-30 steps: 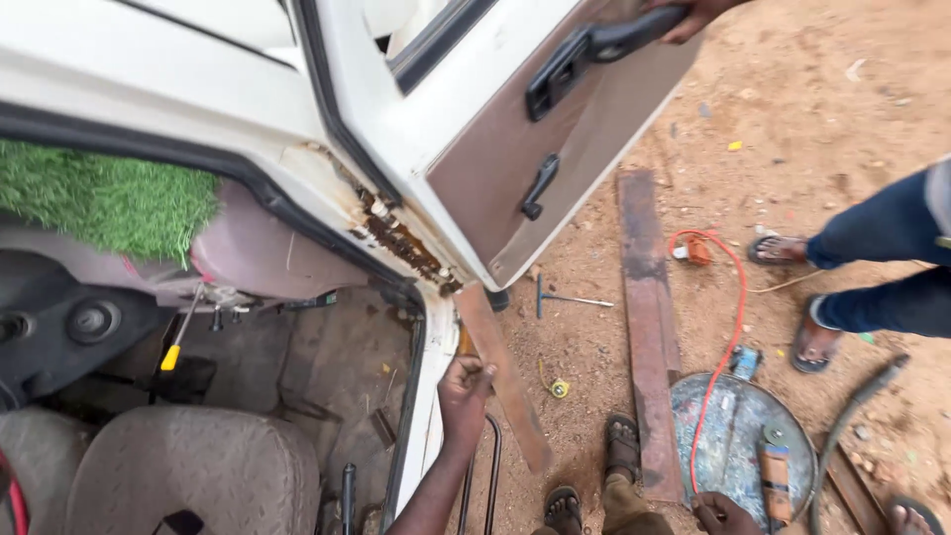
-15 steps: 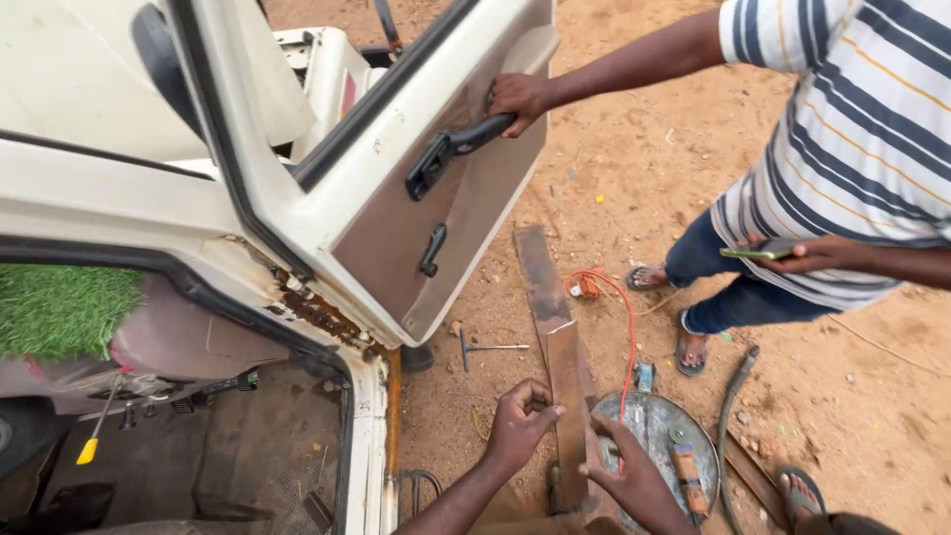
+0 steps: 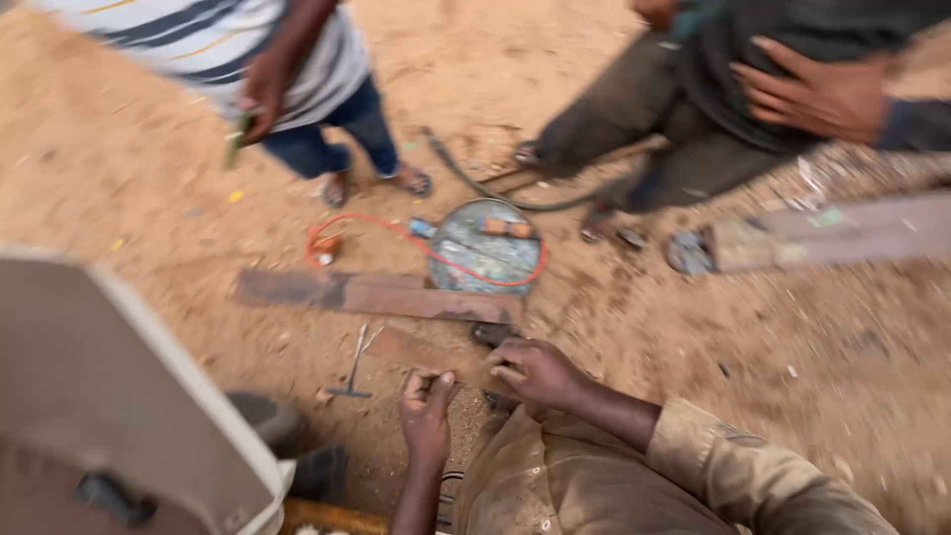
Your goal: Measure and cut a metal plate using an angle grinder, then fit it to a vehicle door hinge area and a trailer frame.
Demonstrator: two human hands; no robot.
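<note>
Rusty bar (image 3: 436,359) lies on the sandy ground (image 3: 149,198) near the bottom centre, gripped at its near end by both hands: the left hand (image 3: 426,401) is curled closed around it, while the right hand (image 3: 540,374) clasps it from the right with bent fingers. Just beyond lies a longer plank (image 3: 376,295), with a round metal pan (image 3: 485,260) and a red cable (image 3: 396,233) behind it. Two other people stand at the far side, and a vehicle door (image 3: 109,396) fills the near left.
</note>
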